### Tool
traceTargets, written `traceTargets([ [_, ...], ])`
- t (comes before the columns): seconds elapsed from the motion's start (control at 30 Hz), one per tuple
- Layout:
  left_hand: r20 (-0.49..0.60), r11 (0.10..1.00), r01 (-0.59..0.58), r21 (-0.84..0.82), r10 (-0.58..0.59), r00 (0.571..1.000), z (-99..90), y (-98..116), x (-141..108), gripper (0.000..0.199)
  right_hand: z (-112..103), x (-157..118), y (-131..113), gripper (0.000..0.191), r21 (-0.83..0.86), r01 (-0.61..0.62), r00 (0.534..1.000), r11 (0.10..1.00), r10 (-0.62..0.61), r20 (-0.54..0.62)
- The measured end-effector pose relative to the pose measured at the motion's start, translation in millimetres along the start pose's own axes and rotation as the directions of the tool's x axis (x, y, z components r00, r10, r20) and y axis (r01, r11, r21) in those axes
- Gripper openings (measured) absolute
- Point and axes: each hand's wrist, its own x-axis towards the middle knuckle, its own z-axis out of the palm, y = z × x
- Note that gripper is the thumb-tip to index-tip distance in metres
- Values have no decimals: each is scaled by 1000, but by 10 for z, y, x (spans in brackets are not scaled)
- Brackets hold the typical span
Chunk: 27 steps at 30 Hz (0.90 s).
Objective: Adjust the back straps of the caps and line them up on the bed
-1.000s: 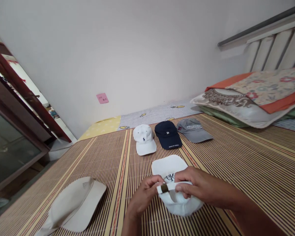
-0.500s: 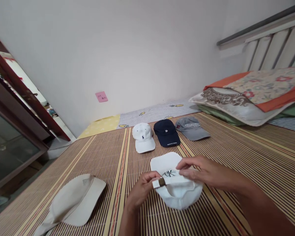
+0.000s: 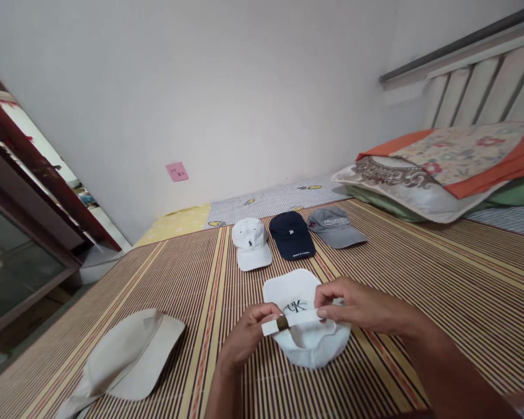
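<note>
A white baseball cap (image 3: pixel 317 351) with dark lettering on its front lies in front of me, its brim away from me and its back opening towards me. At the left end of its rear strap (image 3: pixel 303 317), my left hand (image 3: pixel 243 338) pinches beside the brass-coloured buckle (image 3: pixel 282 323). Thumb and fingers of my right hand (image 3: pixel 369 305) are closed on the strap's right part. The strap is stretched between both hands, with a short white end sticking out left of the buckle. My right fingers hide part of the cap's far side.
Beyond stand a white cap (image 3: pixel 250 244), a navy cap (image 3: pixel 291 235) and a grey cap (image 3: pixel 336 227) in a row. A beige cap (image 3: pixel 131 352) lies at the left on the striped mat (image 3: pixel 192 279). Pillows (image 3: pixel 445 169) are stacked at the right by the headboard rail.
My right hand has gone from the cap's front edge to the rear strap and pinches it. The strap is now straighter. The whole view has shifted slightly.
</note>
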Motion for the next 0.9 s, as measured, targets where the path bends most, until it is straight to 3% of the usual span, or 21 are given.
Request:
traceTargets([
  [0.27,-2,1000,3,11,-3,1000,33,33,10,44,98,46,-4,23,15,42,998,999,-42,40],
  [0.57,11,998,-10,59,10,1000,53,43,8,46,181,72,-102,23,7,10,999,1000,-10,37],
  [0.77,3,1000,23,20,-23,1000,32,-5,25,46,-3,3,-10,40,-17,53,995,998,-54,-85],
  [0.9,15,1000,19,1,-19,1000,20,-43,36,46,-122,-51,101,36,-11,28,998,1000,-28,-58],
])
